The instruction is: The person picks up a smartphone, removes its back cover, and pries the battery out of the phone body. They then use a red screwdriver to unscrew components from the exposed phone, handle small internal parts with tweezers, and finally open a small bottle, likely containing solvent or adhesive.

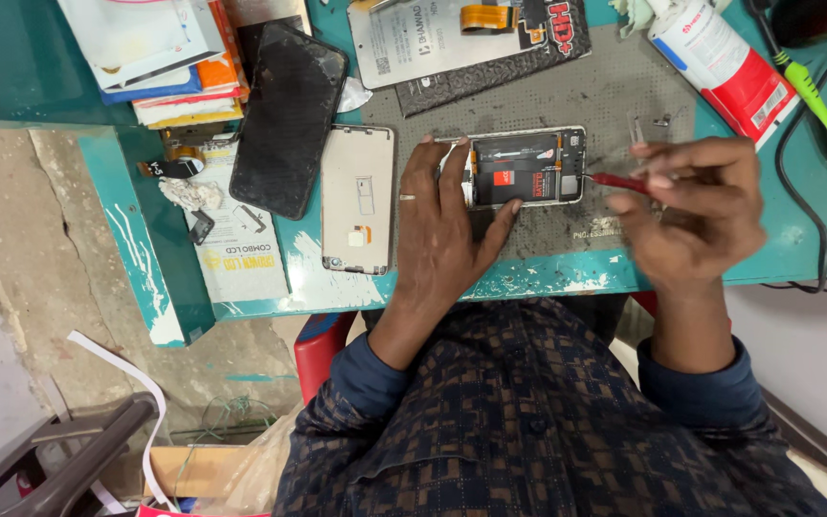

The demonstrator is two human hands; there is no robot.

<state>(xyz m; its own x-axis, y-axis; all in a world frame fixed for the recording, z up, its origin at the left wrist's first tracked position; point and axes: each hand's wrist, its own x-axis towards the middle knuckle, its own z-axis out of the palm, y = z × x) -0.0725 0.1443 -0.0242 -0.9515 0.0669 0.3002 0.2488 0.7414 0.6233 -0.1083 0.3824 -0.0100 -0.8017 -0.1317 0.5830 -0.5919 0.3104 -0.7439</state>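
on the grey mat (614,96), left hand (442,225) lies flat, pinning the opened phone (526,168); right hand (696,206) pinches a red screwdriver (614,181) at its edge, seemingly working screws; steadiness matters.

On the table (69,67), the opened phone (526,168) lies mid-frame on a mat (614,96), a back cover (359,198) left of it and a tube (720,57) at upper right.

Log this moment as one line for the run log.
left hand: steadying opened phone | right hand: holds red-handled tool, tip at phone edge | surface: grey work mat
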